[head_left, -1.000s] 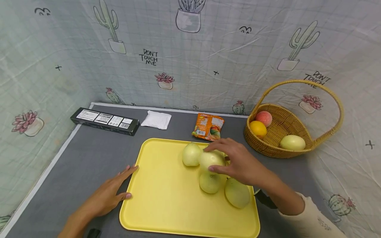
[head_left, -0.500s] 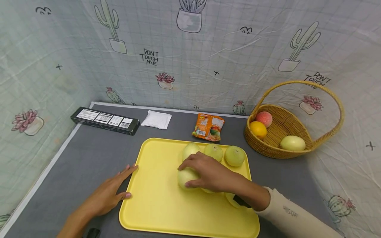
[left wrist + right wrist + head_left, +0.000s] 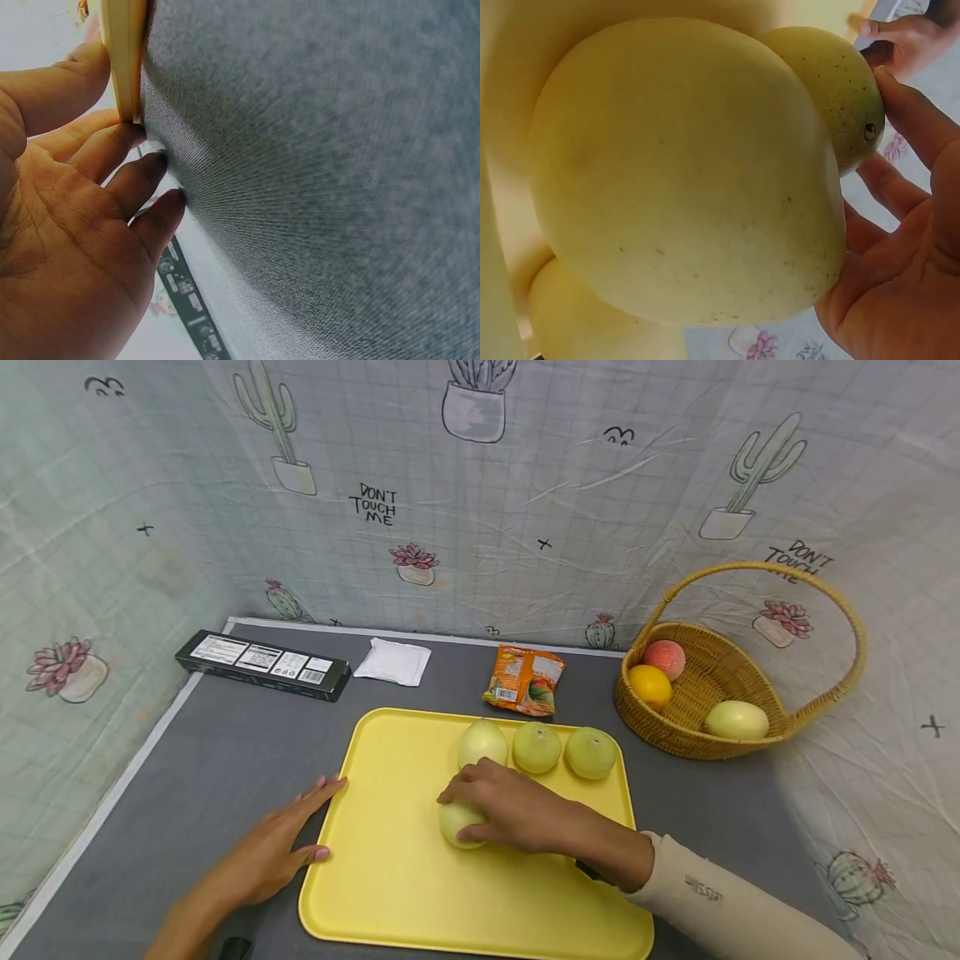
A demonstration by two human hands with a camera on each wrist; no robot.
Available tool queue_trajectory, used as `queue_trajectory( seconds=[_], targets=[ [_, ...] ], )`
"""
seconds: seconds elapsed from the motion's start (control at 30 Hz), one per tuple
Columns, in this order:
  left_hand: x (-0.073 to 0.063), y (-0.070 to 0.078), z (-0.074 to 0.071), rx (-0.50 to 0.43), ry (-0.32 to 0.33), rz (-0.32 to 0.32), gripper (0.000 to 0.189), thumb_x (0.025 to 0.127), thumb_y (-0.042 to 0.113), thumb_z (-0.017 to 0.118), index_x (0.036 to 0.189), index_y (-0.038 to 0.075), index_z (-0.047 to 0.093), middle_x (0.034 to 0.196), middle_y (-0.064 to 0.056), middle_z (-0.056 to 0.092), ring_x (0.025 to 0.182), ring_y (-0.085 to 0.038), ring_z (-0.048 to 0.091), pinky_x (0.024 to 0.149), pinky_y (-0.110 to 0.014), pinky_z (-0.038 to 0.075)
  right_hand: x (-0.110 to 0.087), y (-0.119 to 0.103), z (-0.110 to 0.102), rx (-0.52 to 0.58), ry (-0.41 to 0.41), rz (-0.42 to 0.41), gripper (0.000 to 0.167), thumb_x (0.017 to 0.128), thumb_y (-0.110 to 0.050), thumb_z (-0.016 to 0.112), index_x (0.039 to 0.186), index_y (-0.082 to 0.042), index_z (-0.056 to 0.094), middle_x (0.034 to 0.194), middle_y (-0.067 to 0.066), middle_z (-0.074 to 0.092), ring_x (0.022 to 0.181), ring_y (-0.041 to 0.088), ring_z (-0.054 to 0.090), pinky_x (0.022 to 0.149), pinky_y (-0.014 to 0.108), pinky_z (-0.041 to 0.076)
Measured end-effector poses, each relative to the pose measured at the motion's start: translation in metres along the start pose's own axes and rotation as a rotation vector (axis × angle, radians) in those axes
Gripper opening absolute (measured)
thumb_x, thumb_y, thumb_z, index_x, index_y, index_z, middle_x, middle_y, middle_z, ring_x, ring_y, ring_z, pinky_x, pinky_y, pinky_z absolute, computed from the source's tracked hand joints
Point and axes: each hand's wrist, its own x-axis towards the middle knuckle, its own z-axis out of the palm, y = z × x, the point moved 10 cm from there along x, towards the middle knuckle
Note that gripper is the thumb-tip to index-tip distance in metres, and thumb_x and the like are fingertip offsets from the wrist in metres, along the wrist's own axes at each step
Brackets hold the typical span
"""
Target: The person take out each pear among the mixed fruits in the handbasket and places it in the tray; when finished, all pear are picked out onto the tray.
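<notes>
My right hand (image 3: 510,810) grips a small pale yellow-green melon (image 3: 457,824) from above, near the middle of the yellow tray (image 3: 390,893). In the right wrist view, thumb and fingers reach round this held melon (image 3: 821,82), which is speckled and has a round brown scar. A larger-looking melon (image 3: 690,172) fills the foreground there, hidden under my hand and arm in the head view. Along the tray's far side sit three more melons, left (image 3: 482,742), middle (image 3: 537,747) and right (image 3: 591,753). My left hand (image 3: 262,856) touches the tray's left rim with straight, spread fingers.
At the back right stands a wicker basket (image 3: 701,747) with a peach (image 3: 664,659), an orange fruit (image 3: 649,687) and a pale oval fruit (image 3: 737,720). Behind the tray lie an orange snack packet (image 3: 525,679), a white packet (image 3: 393,662) and a long black box (image 3: 262,665).
My right hand has carried the melon left and toward me, to the middle of the tray. The far-side melons it covered now show. The left hand has stayed at the rim.
</notes>
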Motion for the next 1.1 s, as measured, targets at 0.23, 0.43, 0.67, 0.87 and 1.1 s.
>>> queue_trajectory(
  seconds=[0.23,0.43,0.67,0.87,1.1],
  targets=[
    [0.000,0.000,0.000,-0.004,-0.003,-0.003,0.093,0.087,0.019,0.085,0.167,0.019,0.036,0.170,-0.020,0.038,0.154,-0.046,0.040,0.119,-0.068,0.035,-0.004,0.001,-0.006,-0.018,0.011,0.015,0.048,0.094,-0.035,0.083,0.138,-0.019,0.071,0.139,0.002,0.069,0.126,0.020,0.060,0.106,0.035,0.054],
    [0.000,0.000,0.000,0.002,0.000,-0.001,0.093,0.087,0.020,0.085,0.166,0.020,0.036,0.170,-0.019,0.039,0.155,-0.044,0.041,0.118,-0.066,0.034,-0.016,0.007,-0.022,0.045,0.070,0.036,0.050,0.094,-0.035,0.083,0.140,-0.022,0.069,0.142,-0.002,0.067,0.133,0.018,0.058,0.111,0.041,0.053],
    [0.000,0.000,0.000,0.000,0.003,-0.002,0.093,0.087,0.020,0.085,0.166,0.021,0.036,0.171,-0.018,0.038,0.155,-0.045,0.040,0.118,-0.067,0.035,-0.042,0.018,-0.056,0.091,0.241,0.022,0.051,0.092,-0.034,0.084,0.139,-0.022,0.069,0.141,-0.005,0.068,0.133,0.018,0.060,0.113,0.048,0.052],
    [-0.001,0.001,-0.001,0.013,0.019,0.019,0.092,0.087,0.022,0.085,0.166,0.021,0.038,0.170,-0.017,0.040,0.154,-0.044,0.042,0.117,-0.064,0.035,-0.077,0.047,-0.094,0.084,0.457,0.071,0.050,0.089,-0.029,0.088,0.136,-0.021,0.071,0.137,-0.005,0.071,0.127,0.019,0.064,0.099,0.046,0.061],
    [-0.001,-0.001,-0.001,0.008,0.015,0.013,0.093,0.087,0.022,0.085,0.166,0.022,0.037,0.171,-0.015,0.039,0.155,-0.043,0.041,0.118,-0.061,0.036,-0.124,0.098,-0.117,0.042,0.566,0.262,0.051,0.090,-0.026,0.087,0.138,-0.026,0.069,0.135,0.000,0.071,0.112,0.020,0.068,0.090,0.041,0.062]
  ],
)
